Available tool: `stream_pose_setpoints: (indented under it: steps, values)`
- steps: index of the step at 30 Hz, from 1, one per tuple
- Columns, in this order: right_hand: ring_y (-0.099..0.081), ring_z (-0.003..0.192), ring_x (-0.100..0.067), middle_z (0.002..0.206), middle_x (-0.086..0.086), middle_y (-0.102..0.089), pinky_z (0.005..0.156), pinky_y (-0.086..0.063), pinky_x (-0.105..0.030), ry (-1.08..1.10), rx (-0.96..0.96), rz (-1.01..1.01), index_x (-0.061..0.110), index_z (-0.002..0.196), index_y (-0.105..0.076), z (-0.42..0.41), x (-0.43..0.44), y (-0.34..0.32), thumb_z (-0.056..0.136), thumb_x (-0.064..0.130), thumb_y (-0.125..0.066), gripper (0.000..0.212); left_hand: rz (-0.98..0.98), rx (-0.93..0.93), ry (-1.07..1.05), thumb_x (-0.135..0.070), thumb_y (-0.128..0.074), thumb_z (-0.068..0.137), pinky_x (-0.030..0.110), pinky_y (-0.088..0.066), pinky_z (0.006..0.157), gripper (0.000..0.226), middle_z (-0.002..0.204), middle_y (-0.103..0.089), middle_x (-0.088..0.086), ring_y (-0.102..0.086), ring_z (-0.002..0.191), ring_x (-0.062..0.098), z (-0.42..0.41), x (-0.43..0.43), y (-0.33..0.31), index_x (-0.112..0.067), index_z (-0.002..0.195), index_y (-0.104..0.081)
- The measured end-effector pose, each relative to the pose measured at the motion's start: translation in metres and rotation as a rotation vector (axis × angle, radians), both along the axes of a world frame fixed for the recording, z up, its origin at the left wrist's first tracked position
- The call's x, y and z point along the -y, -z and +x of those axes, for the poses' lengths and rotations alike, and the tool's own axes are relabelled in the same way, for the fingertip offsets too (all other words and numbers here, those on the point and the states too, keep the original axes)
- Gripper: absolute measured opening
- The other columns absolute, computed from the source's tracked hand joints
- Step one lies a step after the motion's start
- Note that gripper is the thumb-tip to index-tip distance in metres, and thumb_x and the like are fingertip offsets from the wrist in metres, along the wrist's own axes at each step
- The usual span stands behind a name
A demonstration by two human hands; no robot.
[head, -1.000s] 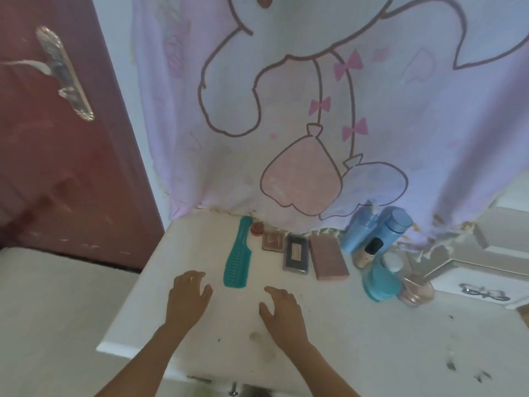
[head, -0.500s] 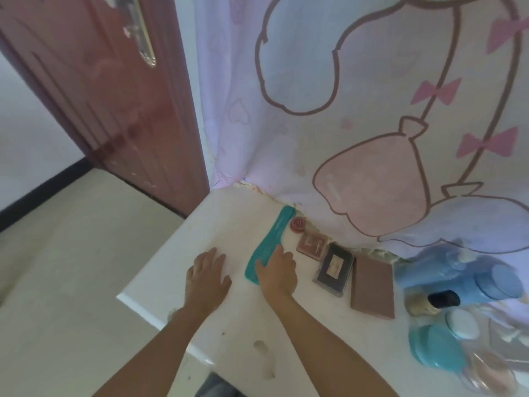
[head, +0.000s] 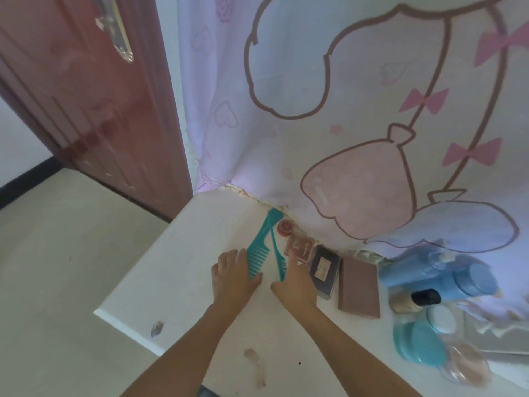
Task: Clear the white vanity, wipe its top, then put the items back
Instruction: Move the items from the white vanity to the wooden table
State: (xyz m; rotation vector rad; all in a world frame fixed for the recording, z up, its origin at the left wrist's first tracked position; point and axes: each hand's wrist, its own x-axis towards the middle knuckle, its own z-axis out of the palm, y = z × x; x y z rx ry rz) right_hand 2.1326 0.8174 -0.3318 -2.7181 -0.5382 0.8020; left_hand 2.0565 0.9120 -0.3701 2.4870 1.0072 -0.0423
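Two combs [head: 257, 255] on stained white vanity [head: 171, 282], red door [head: 100, 116] beside, left hand [head: 233, 282] fingers flat on one, right hand [head: 296, 283] hold unclear

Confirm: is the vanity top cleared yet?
No: a teal comb, a dark palette and a blue bottle sit on the vanity.

Left forearm [head: 183, 348] and right forearm [head: 355, 345] bare, reaching from near side toward far, converging. Left grip [head: 233, 277] palm down, fingers [head: 229, 257] fairly straight, fanned, thumb out right. Right grip [head: 296, 280] just beside it, back up, index finger [head: 292, 255] straight, pointing far, thumb splayed left; my other fingers hidden.
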Motion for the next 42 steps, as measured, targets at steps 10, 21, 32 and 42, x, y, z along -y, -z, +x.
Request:
stream_pose_setpoints:
  steps: [10, 21, 32, 42]
  values:
    - [-0.050, 0.108, -0.022, 0.116, -0.005, -0.043, 0.075, -0.046, -0.030, -0.019, 0.077, 0.171, 0.030, 0.142, -0.016, 0.003, 0.032, -0.035, 0.079, 0.013, -0.054, 0.075, -0.009, -0.109, -0.122, -0.034, -0.056, 0.079, 0.032, -0.044, 0.085, 0.054, 0.114, -0.047, 0.009, -0.044, 0.105, 0.025, 0.031, -0.001, 0.002, -0.007, 0.123, -0.040]
    - [-0.048, 0.110, -0.012, 0.123, -0.001, -0.041, 0.085, -0.049, -0.020, -0.344, 0.057, 0.255, 0.028, 0.140, -0.021, -0.034, -0.016, -0.026, 0.088, 0.023, -0.055, 0.063, -0.120, 0.374, -0.473, -0.007, -0.068, 0.072, 0.030, -0.046, 0.076, 0.049, 0.119, -0.047, 0.018, -0.055, 0.095, 0.031, -0.078, -0.026, -0.027, 0.000, 0.117, -0.053]
    - [-0.041, 0.108, -0.024, 0.116, -0.008, -0.044, 0.071, -0.038, -0.029, -0.858, 0.222, 0.414, 0.022, 0.139, -0.029, -0.131, -0.099, -0.063, 0.082, 0.010, -0.050, 0.063, -0.010, 0.497, -0.909, -0.004, -0.067, 0.075, 0.038, -0.048, 0.071, 0.046, 0.110, -0.047, 0.021, -0.057, 0.080, 0.037, -0.228, -0.047, -0.060, 0.002, 0.118, -0.051]
    - [-0.040, 0.116, -0.022, 0.123, -0.005, -0.045, 0.084, -0.042, -0.029, -1.223, 0.252, 0.652, 0.022, 0.140, -0.029, -0.358, -0.106, -0.119, 0.083, 0.014, -0.053, 0.062, 0.196, 0.607, -1.179, -0.007, -0.069, 0.074, 0.044, -0.053, 0.069, 0.065, 0.104, -0.046, 0.013, -0.053, 0.084, 0.031, -0.466, 0.001, -0.118, -0.005, 0.132, -0.041]
